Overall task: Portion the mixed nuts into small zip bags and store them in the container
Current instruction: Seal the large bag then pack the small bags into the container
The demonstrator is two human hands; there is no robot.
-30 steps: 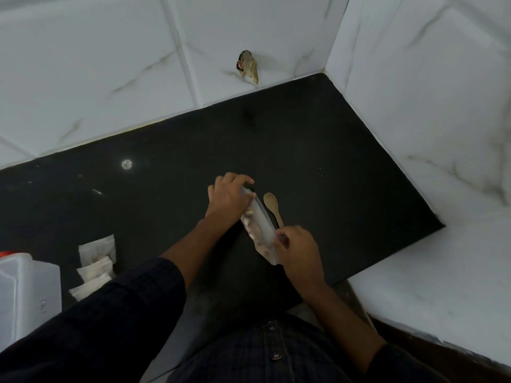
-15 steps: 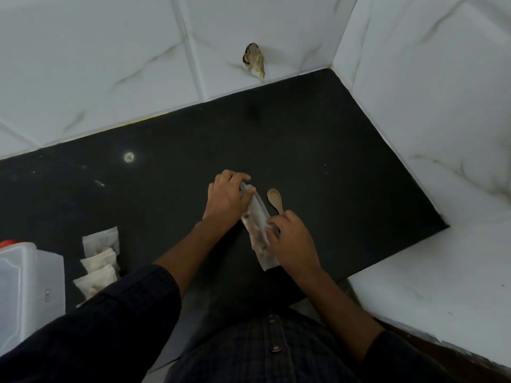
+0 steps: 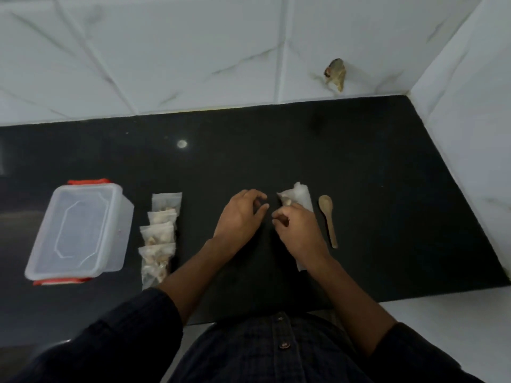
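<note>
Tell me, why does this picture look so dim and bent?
Head view: dim, cool light; the glossy black counter mirrors a small round lamp glare; the wide lens bows the white marble tile wall; both hands look slightly soft.

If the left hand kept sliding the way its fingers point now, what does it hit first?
The left hand points right, toward the right hand and the nut bag beneath it. It would likely meet the right hand's fingers first, though depth is unclear.
</note>
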